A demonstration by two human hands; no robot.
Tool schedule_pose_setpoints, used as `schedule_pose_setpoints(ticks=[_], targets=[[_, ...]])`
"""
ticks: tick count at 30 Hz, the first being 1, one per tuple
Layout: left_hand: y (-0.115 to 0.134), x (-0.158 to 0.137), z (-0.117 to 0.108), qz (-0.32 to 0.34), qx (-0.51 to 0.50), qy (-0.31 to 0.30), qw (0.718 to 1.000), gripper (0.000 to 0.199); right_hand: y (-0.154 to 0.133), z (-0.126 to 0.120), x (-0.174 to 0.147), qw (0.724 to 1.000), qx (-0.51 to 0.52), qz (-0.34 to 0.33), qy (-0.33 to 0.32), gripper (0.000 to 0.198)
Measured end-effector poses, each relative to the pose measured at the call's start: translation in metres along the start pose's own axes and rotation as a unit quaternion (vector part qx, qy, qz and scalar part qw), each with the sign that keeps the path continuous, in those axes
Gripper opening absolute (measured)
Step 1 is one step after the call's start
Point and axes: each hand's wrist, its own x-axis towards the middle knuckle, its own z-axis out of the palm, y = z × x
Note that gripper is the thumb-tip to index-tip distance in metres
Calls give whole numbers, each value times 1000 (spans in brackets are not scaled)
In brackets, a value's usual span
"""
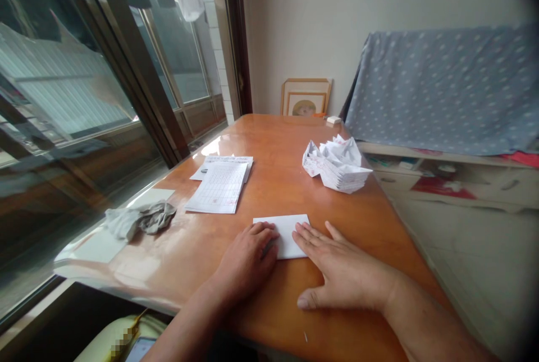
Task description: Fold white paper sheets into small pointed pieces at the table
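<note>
A white folded sheet of paper (287, 238) lies flat on the wooden table in front of me. My left hand (251, 255) is closed over its left end, with the fingers bent and the thumb near the front edge. Spread out palm-down, my right hand (337, 264) touches the paper's right end with its fingertips. The thumb of that hand points left, resting near the tabletop. Beyond the right hand stands a bunch of folded paper pieces (339, 168), nested together, with red and dark print on some.
Printed sheets (221, 185) are stacked on the left side of the table (278, 143). A crumpled grey cloth (141, 220) lies further left, near the window. A small white box (334, 119) and framed pictures (305, 98) are at the far end. A cabinet under a spotted blue cloth (442, 87) stands right.
</note>
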Motion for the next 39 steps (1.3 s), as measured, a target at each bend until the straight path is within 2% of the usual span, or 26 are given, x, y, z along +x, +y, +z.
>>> schedule_pose_setpoints(ticks=[10, 15, 22, 26, 32, 39], targets=[[1, 0, -3, 4, 33, -1, 999, 29, 2, 2, 1, 1000, -15, -14, 0, 133], [0, 0, -2, 6, 30, -12, 999, 28, 0, 6, 1, 999, -26, -9, 16, 131], [-4, -2, 0, 21, 42, 2, 999, 22, -6, 3, 1, 999, -45, 6, 12, 128], [-4, -1, 1, 20, 48, 6, 999, 17, -17, 0, -3, 998, -59, 8, 28, 126], [-4, -1, 1, 29, 55, 11, 998, 13, -50, 9, -11, 996, -67, -36, 40, 129], [-6, -1, 2, 33, 55, 15, 998, 17, -59, 30, -10, 996, -65, 7, 61, 129]])
